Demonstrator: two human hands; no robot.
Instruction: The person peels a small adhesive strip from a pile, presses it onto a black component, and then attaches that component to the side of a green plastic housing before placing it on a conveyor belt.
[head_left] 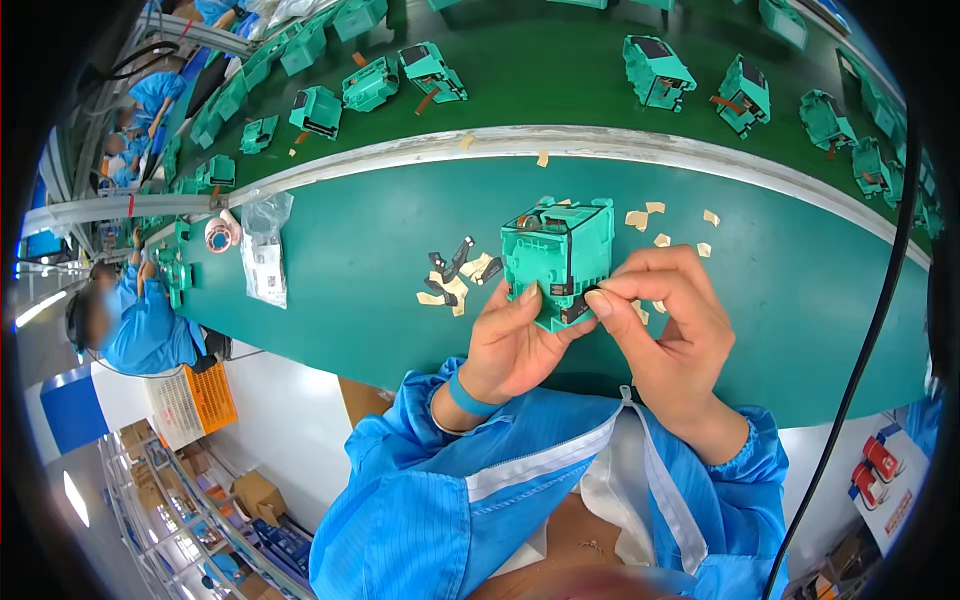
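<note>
A green plastic housing (556, 250) with black wiring along its edges is held up over the green bench by my left hand (508, 340). That hand's thumb presses the near face while its fingers wrap beneath. My right hand (672, 325) pinches a small black strip (577, 309) between thumb and forefinger at the housing's lower right corner. Part of the strip is hidden by the fingertips. Left of the housing lies a small pile of black strips (458, 262) and cream paper scraps (447, 290). More cream scraps (637, 219) are scattered on the right.
Beyond a pale rail (400, 160), a green conveyor (540, 80) carries several similar housings (432, 72). A clear plastic bag (266, 250) and a tape roll (219, 236) lie at left. A black cable (868, 350) hangs at right. A co-worker in blue (150, 315) sits at far left.
</note>
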